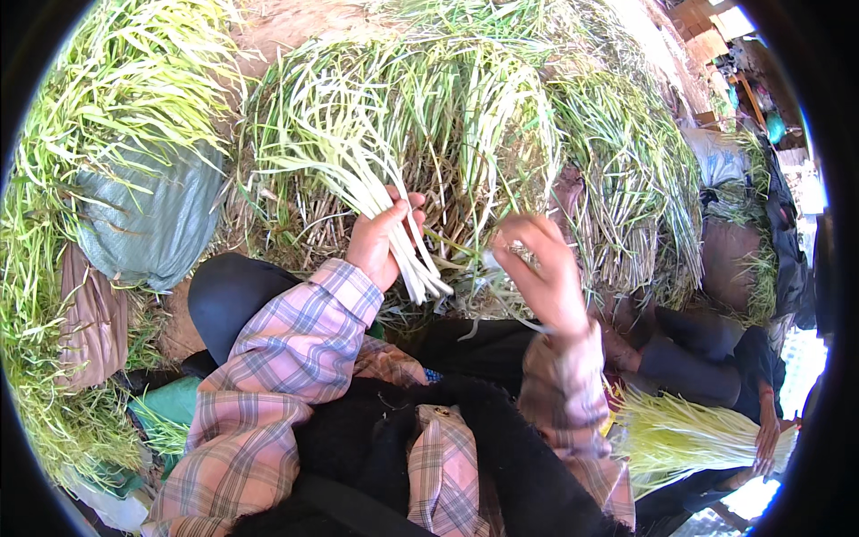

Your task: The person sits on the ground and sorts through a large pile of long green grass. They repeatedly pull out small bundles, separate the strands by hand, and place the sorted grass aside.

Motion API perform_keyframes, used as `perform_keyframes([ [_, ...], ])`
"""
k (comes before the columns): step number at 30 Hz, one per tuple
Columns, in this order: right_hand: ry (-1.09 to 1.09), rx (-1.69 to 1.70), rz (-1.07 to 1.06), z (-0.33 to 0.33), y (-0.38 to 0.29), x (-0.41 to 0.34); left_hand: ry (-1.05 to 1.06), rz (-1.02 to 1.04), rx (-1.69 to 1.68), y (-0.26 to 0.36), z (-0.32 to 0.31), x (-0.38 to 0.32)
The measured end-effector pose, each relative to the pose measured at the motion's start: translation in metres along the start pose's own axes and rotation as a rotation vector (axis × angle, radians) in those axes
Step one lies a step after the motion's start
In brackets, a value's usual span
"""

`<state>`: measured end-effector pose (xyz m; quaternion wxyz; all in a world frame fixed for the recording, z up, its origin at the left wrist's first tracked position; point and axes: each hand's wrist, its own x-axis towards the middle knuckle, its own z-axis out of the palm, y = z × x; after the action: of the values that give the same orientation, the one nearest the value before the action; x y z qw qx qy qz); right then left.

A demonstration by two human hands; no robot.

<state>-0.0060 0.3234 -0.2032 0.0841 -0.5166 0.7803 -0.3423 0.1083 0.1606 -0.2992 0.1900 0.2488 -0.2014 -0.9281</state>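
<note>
My left hand (384, 245) is closed around a small bunch of long leafy stalks (359, 178), with pale white lower ends pointing down towards me and green-yellow leaves fanning out up and left. To its right my right hand (540, 272) is raised and blurred, its fingers curled; thin pale strands show beside and below it, and whether it grips any of them I cannot tell. Beyond both hands lies a wide heap of green leafy stalks (429, 107), with dry, brownish lower parts.
More yellow-green stalks (141, 74) lie at the left beside a grey-green woven sack (151, 215) and a brown cloth (94, 322). At the right, another person's hand (766, 436) rests on a large pale-yellow bundle (684, 436). A whitish sack (718, 158) stands farther back.
</note>
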Motion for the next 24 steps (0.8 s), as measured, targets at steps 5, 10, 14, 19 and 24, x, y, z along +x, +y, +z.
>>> perform_keyframes([
  [5, 0.012, 0.475, 0.317, 0.062, 0.015, 0.053, -0.077, -0.053, 0.015, -0.012, 0.004, -0.017],
  [10, -0.082, 0.822, 0.544, 0.093, 0.017, 0.058, -0.008, -0.092, 0.085, -0.014, -0.004, -0.014],
  [14, 0.025, 0.780, 0.496, 0.095, 0.020, 0.054, -0.027, -0.079, 0.085, -0.018, -0.010, -0.006],
  [19, -0.016, 0.775, 0.581, 0.093, 0.022, 0.055, -0.049, -0.134, 0.185, -0.027, -0.006, -0.005],
  [24, -0.019, 0.901, 0.678, 0.095, 0.022, 0.051, -0.038, -0.123, 0.163, -0.030, -0.005, -0.006],
])
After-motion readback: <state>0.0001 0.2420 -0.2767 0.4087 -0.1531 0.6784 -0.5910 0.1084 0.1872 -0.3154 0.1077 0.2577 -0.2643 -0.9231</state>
